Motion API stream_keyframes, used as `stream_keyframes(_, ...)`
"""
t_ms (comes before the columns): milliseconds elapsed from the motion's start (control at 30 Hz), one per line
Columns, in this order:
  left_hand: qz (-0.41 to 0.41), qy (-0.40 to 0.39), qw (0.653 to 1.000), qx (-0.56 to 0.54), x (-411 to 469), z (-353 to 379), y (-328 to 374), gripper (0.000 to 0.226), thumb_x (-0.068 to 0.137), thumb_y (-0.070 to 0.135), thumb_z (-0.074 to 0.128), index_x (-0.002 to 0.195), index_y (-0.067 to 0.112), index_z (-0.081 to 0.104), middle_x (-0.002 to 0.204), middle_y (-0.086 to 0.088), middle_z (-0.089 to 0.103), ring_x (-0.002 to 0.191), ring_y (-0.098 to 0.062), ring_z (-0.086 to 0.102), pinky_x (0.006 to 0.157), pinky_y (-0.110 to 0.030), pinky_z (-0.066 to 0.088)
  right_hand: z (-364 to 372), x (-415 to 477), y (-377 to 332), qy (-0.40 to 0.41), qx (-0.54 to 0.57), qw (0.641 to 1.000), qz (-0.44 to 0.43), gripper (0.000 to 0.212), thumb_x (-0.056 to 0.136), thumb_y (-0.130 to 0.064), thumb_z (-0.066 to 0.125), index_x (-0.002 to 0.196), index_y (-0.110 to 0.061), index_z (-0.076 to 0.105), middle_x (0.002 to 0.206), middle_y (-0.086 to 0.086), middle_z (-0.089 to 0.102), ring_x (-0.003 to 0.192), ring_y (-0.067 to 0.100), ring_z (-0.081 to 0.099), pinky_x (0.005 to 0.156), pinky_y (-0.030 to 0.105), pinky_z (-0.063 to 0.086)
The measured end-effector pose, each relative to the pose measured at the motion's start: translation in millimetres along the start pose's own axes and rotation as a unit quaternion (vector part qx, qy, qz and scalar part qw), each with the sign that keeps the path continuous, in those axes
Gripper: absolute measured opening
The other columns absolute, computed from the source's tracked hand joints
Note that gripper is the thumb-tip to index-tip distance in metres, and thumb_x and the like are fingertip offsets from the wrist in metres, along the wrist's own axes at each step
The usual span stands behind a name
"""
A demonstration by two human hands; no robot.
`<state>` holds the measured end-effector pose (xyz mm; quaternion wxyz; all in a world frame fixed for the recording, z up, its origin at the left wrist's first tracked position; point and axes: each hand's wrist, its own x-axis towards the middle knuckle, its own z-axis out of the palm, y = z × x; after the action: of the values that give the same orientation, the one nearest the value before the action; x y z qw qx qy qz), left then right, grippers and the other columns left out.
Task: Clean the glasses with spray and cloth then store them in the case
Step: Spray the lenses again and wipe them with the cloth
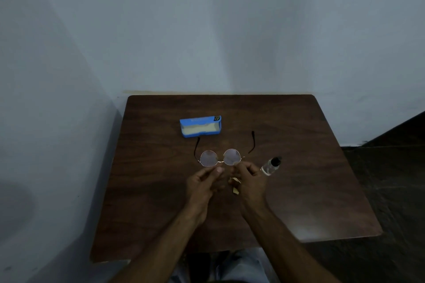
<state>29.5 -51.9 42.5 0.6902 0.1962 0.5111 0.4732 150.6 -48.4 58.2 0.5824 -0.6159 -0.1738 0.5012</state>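
In right hand [250,182], cloth [235,190] mostly hidden against glasses [208,158].

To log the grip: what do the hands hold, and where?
The left hand pinches the round glasses at a lower rim; the right hand holds a cloth against one lens.

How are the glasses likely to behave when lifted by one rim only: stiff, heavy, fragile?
Probably very light: the glasses have a thin wire frame. It may bend if the left hand or the right hand, which holds the cloth, squeezes hard. The open temples are likely hinged and could swing.
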Motion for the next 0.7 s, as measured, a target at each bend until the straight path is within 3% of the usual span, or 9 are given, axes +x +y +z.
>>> stream_keyframes(100,0.003,0.027,0.999,-0.035,1,15,6,0.008,0.093,0.015,0.079,0.096,0.009,0.084,0.097,-0.016,0.083,0.084,-0.024,0.083,0.067,-0.027,0.065,1,-2,2,0.006,0.010,1.000,0.001,0.019,0.093,-0.001,0.068,0.074,-0.006,0.070,0.068,0.010,0.070,0.056,0.016,0.066,0.048,0.024,0.051)
stream_keyframes(300,-0.004,0.069,0.998,-0.010,4,24,2,0.021,0.091,0.023,0.081,0.102,0.006,0.082,0.095,-0.013,0.083,0.080,-0.020,0.080,0.065,-0.026,0.064,-7,-4,5,-0.004,0.015,1.000,0.006,0.015,0.095,-0.007,0.070,0.081,-0.003,0.074,0.077,0.015,0.075,0.063,0.020,0.070,0.053,0.026,0.054)
stream_keyframes(400,-0.002,0.095,0.996,0.003,6,28,6,0.014,0.091,0.023,0.081,0.099,0.011,0.082,0.093,-0.007,0.084,0.081,-0.016,0.079,0.063,-0.026,0.060,-19,-4,5,-0.009,-0.038,0.999,-0.038,0.015,0.098,-0.009,0.067,0.089,-0.003,0.078,0.085,0.015,0.078,0.073,0.026,0.072,0.064,0.037,0.057)
stream_keyframes(533,-0.005,0.086,0.996,0.008,10,29,14,0.010,0.091,0.024,0.081,0.098,0.017,0.082,0.093,0.002,0.084,0.081,-0.005,0.078,0.059,-0.022,0.059,-51,9,2,0.090,-0.163,0.975,-0.125,0.010,0.096,-0.005,0.069,0.100,-0.011,0.076,0.095,0.010,0.076,0.091,0.024,0.072,0.089,0.054,0.060)
stream_keyframes(633,0.003,0.080,0.997,0.008,13,26,17,0.012,0.092,0.024,0.081,0.099,0.015,0.082,0.095,-0.001,0.084,0.083,-0.005,0.077,0.061,-0.023,0.059,-76,28,-3,0.161,-0.219,0.950,-0.156,0.032,0.088,-0.010,0.077,0.115,-0.023,0.065,0.105,-0.003,0.069,0.095,0.014,0.067,0.091,0.050,0.059)
stream_keyframes(700,0.008,0.078,0.997,0.009,15,26,18,0.010,0.092,0.024,0.081,0.098,0.016,0.082,0.096,-0.001,0.084,0.084,-0.006,0.077,0.061,-0.022,0.059,-91,44,-4,0.179,-0.258,0.935,-0.168,0.053,0.083,-0.010,0.081,0.128,-0.025,0.056,0.118,-0.001,0.061,0.103,0.018,0.062,0.092,0.048,0.058)
